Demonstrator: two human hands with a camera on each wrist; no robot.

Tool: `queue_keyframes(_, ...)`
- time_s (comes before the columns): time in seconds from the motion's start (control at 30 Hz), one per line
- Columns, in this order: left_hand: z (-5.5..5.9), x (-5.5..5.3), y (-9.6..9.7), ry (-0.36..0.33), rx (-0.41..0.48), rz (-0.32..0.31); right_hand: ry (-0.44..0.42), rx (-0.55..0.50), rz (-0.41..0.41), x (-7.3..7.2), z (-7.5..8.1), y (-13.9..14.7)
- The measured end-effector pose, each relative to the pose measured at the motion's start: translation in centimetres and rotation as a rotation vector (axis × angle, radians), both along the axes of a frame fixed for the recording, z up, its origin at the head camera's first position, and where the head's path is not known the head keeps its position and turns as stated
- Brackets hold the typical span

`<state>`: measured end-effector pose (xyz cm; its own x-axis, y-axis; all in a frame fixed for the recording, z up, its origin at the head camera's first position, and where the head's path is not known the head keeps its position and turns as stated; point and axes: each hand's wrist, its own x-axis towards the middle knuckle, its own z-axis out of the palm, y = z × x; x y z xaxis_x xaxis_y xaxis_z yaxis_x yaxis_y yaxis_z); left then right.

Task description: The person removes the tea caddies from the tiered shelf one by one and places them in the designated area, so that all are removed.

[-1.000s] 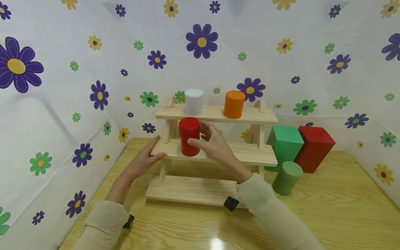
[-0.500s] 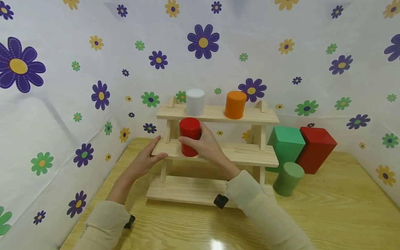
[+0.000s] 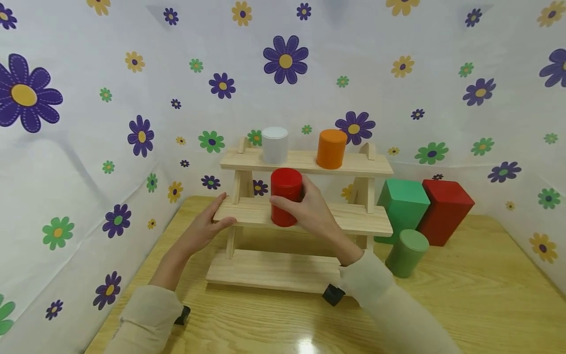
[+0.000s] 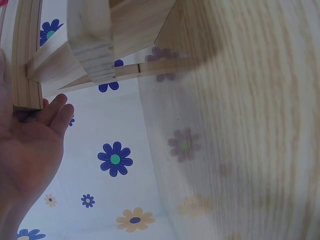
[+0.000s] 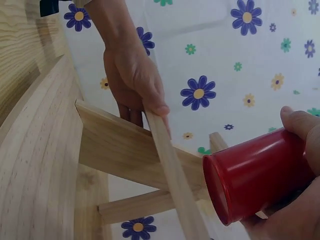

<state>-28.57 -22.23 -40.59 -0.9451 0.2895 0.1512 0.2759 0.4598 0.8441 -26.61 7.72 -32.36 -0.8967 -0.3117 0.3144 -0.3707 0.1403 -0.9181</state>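
Note:
My right hand (image 3: 311,209) grips a red cylindrical tin (image 3: 286,184), thumb on its near side and fingers behind. The tin stands upright over the front edge of the middle board of a three-tier wooden shelf (image 3: 247,212). In the right wrist view, the tin's base (image 5: 216,192) shows close to the board. My left hand (image 3: 205,226) holds the left end of that middle board, with the thumb at its front edge. The left wrist view shows the left hand's fingers (image 4: 59,112) at the board's end.
A white tin (image 3: 275,146) and an orange tin (image 3: 331,150) sit on the top board. Right of the shelf, a green box (image 3: 403,209), a red box (image 3: 446,211) and a green tin (image 3: 407,253) stand on the wooden table (image 3: 477,295). Flowered cloth hangs behind.
Half a second ago the red tin was further left on the middle board. My right hand has moved it right and slightly toward me. The left hand stays put.

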Motion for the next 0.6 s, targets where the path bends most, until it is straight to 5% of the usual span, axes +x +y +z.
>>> queue_keyframes(0.6, 0.2, 0.1, 0.0, -0.009, 0.023, -0.012, -0.028, 0.11, -0.064, 5.0, 2.3, 9.8)
